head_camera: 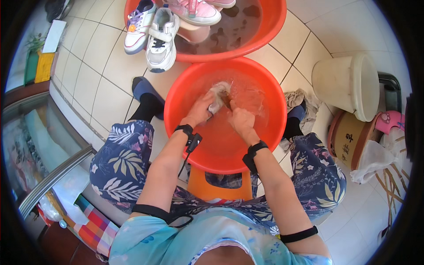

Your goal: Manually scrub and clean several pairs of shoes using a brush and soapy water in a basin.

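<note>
A red plastic basin (215, 160) of cloudy water stands between my knees. My left hand (199, 108) grips a pale, wet shoe (216, 103) at the water's surface, left of the basin's middle. In my right hand (242, 118) is a brown-handled brush (227, 100), its head up against the shoe. Foam or splashed water partly hides the brush's bristles and the shoe's far end. Both wrists wear black straps above the basin.
Behind stands a second red basin (232, 57) with murky water. On its left rim rest a white velcro sneaker (162, 49), a white sneaker with purple laces (137, 33) and pink shoes (198, 15). A cream bucket (334, 79) is on the right; an orange stool (198, 188) lies before me.
</note>
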Motion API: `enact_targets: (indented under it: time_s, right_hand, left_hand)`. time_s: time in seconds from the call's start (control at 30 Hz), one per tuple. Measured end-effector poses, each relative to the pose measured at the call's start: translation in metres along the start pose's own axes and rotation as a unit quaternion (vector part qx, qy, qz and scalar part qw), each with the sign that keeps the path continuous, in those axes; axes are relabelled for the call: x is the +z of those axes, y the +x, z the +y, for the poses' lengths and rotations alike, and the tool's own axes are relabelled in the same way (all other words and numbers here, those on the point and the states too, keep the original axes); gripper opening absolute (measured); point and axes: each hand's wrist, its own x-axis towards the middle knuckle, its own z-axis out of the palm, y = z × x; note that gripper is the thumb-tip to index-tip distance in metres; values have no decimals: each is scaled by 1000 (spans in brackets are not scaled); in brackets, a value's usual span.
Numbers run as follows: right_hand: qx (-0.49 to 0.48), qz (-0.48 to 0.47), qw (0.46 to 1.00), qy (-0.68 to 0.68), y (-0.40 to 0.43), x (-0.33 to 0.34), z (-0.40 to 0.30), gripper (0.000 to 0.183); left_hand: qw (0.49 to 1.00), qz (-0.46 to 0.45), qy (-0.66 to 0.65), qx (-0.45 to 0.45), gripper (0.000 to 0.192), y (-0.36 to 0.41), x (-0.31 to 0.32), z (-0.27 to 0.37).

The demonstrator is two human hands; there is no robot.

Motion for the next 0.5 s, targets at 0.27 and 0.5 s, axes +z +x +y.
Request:
enact_targets:
  time_s: [0.27, 0.5]
  right_hand:
    - [37, 2, 990, 133, -14, 3, 3, 53]
    - [124, 43, 965, 226, -25, -1, 40, 51]
  left_hand:
    - [720, 130, -428, -531, 58, -44, 0, 17]
    - [688, 8, -597, -412, 59, -44, -22, 57]
